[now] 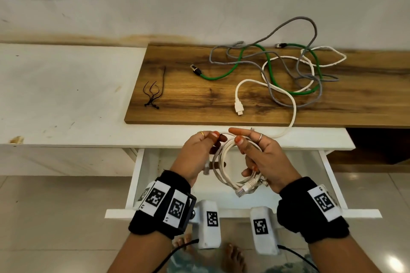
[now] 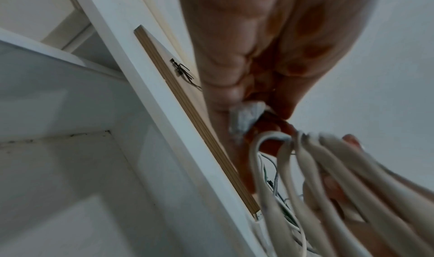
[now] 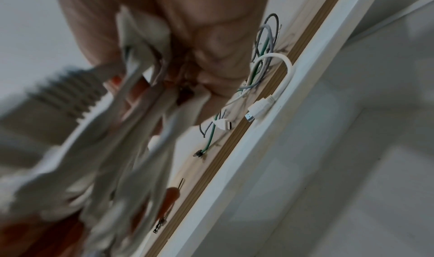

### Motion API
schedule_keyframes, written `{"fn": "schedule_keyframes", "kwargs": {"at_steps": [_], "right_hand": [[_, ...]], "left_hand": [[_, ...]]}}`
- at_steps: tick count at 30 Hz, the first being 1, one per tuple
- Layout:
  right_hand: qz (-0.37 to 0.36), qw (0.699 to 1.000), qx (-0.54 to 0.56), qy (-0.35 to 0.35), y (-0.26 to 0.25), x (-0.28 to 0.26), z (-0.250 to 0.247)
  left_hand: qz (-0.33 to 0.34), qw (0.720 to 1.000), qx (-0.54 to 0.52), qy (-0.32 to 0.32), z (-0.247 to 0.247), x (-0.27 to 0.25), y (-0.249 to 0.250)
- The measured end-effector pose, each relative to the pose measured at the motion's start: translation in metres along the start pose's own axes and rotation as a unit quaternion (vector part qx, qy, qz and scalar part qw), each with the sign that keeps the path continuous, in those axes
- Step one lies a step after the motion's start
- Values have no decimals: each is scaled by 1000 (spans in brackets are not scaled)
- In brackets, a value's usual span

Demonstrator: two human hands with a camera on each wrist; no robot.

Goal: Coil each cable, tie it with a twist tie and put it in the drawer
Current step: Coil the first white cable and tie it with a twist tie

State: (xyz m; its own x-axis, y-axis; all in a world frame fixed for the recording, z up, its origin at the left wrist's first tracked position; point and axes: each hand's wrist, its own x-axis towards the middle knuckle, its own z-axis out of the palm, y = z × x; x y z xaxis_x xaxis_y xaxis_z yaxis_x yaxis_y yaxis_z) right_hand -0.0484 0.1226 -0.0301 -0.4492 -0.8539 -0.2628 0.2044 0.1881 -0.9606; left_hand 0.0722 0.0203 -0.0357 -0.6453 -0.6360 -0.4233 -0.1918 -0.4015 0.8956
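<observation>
Both hands meet over the open drawer [image 1: 330, 175] — the right hand [image 1: 264, 157] curls round a coil of white cable [image 1: 224, 168], the left hand [image 1: 199, 153] pinches its top strand. The cable's tail runs up onto the wooden board [image 1: 177, 95], where green cable [image 1: 235, 66], grey cable [image 1: 286, 26] and black ties [image 1: 153, 93] lie.

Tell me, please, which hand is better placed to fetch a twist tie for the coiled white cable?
Left, probably: the left hand is nearer the twist ties, while the right hand holds the white cable coil.
</observation>
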Motion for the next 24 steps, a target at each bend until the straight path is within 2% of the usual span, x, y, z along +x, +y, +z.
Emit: {"fn": "schedule_keyframes", "kwargs": {"at_steps": [5, 9, 12, 15, 17, 19, 21, 23, 24], "right_hand": [[11, 998, -54, 11, 5, 1, -2], [13, 994, -104, -13, 7, 0, 1], [-4, 988, -150, -23, 5, -1, 2], [-37, 983, -181, 11, 2, -3, -2], [-49, 986, -153, 42, 2, -2, -6], [-54, 990, -110, 72, 4, 0, -8], [-66, 991, -62, 99, 6, 3, -8], [-76, 989, -12, 125, 4, 5, -9], [-76, 988, 11, 135, 4, 6, -9]], "left_hand": [[48, 997, 22, 62, -4, 2, 0], [81, 987, 52, 127, -8, 6, -2], [70, 988, 26, 138, -7, 3, -1], [59, 992, -66, 93, -6, -1, 6], [43, 995, -74, 48, -5, -2, 8], [-12, 999, -37, -6, -1, -5, 7], [-69, 995, 49, -58, 5, -7, 3], [-83, 986, 107, -101, 14, -10, -1], [-70, 986, 101, -109, 19, -12, -1]]}}
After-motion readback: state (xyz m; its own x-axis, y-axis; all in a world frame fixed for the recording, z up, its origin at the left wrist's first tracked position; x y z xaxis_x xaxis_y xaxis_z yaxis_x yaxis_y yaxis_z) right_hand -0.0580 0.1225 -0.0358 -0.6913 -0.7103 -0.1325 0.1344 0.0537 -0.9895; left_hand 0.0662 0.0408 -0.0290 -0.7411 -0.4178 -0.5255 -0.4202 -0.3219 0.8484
